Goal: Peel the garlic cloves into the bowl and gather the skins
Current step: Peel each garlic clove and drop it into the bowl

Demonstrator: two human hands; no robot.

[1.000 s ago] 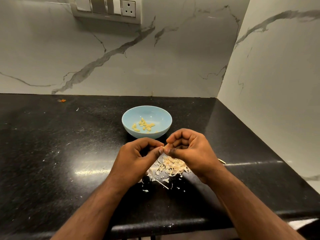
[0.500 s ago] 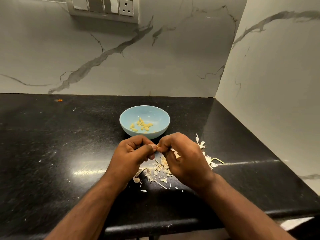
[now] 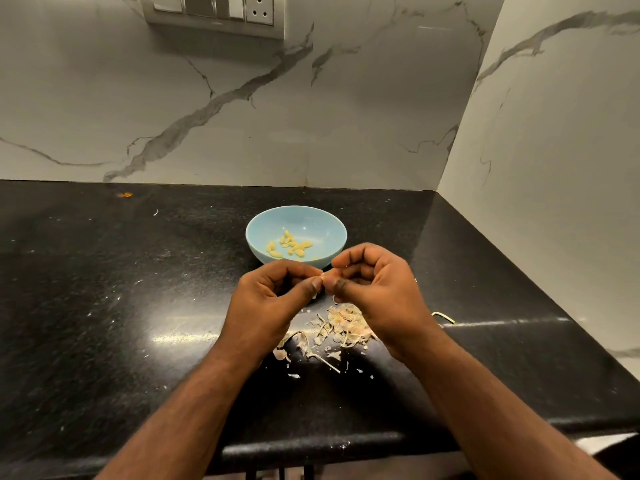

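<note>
Both hands are up close together, just in front of the bowl. Left hand (image 3: 273, 299) has its fingers curled, and its thumb and first finger pinch a tiny pale thing. Right hand (image 3: 377, 289) is curled too, and it pinches the same tiny thing from the other side. That thing is most likely a garlic clove (image 3: 322, 276) with its skin half off, but only a small bit of it shows, so it is hard to be sure. Just behind the hands sits one blue bowl (image 3: 325, 223) on the black counter (image 3: 104, 306). Inside it lie the peeled cloves (image 3: 289, 244), yellow and bare, about ten of them, though they are small and bunched up, so the count is a guess. Below the hands, on the counter, is one loose pile of skins (image 3: 339, 327), with some small flakes lying a little apart from it. So a good part of the job looks done, with many cloves peeled and in the bowl. What seems left is to finish this clove, drop it in, and push the loose flakes into the pile. No more unpeeled garlic can be seen.
</note>
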